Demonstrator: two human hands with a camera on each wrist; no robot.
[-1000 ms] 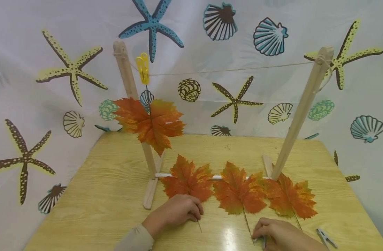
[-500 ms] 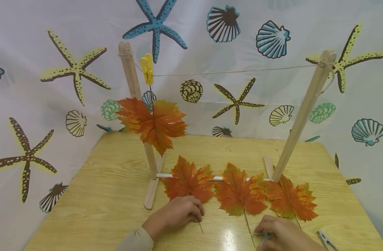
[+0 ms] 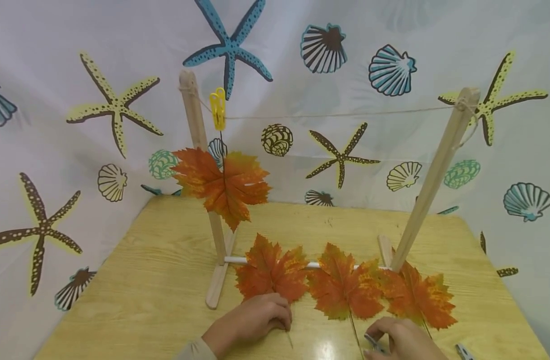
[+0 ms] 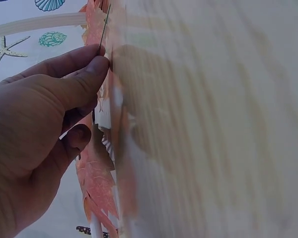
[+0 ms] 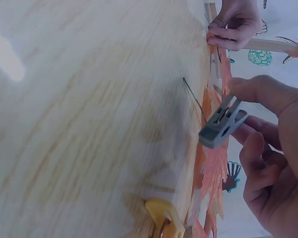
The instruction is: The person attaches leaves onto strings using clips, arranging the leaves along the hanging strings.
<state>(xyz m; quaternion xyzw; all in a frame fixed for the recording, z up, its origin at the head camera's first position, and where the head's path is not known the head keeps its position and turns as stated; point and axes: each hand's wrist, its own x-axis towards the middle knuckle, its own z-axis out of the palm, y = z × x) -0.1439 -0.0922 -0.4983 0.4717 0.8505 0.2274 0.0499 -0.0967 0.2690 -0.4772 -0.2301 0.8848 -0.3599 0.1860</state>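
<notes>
Left hand (image 3: 255,319) pinching leaf stem (image 4: 105,29), right hand (image 3: 406,341) pinching grey clothespin (image 5: 219,128), tabletop (image 3: 322,332) between, left edge (image 3: 93,280) well apart

Three leaves (image 3: 344,282) lie in a row on a table (image 3: 135,280); another leaf (image 3: 231,187) hangs at left, clipped to a string (image 3: 324,115).

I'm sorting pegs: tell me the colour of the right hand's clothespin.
The clothespin is grey, seen best in the right wrist view.
</notes>
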